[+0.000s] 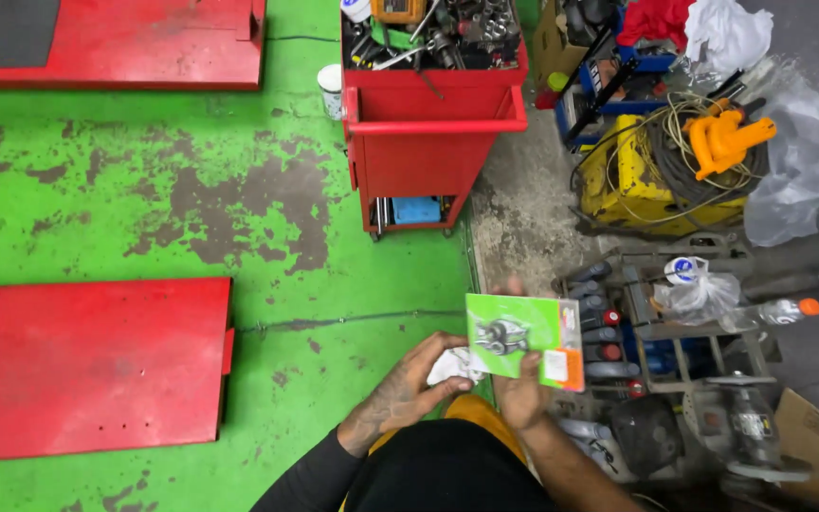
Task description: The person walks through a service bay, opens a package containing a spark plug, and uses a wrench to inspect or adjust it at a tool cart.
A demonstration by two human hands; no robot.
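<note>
My right hand holds up a flat green blister pack with small metal parts under clear plastic and an orange corner. My left hand is closed on a crumpled white cloth that sits just left of the pack's lower edge. Both hands are in front of my body, above the green painted floor.
A red tool cart full of sockets and wrenches stands ahead. Red lift ramps lie left. To the right are a rack of spray cans and bottles, a yellow machine with cables, an orange tool, plastic sheeting.
</note>
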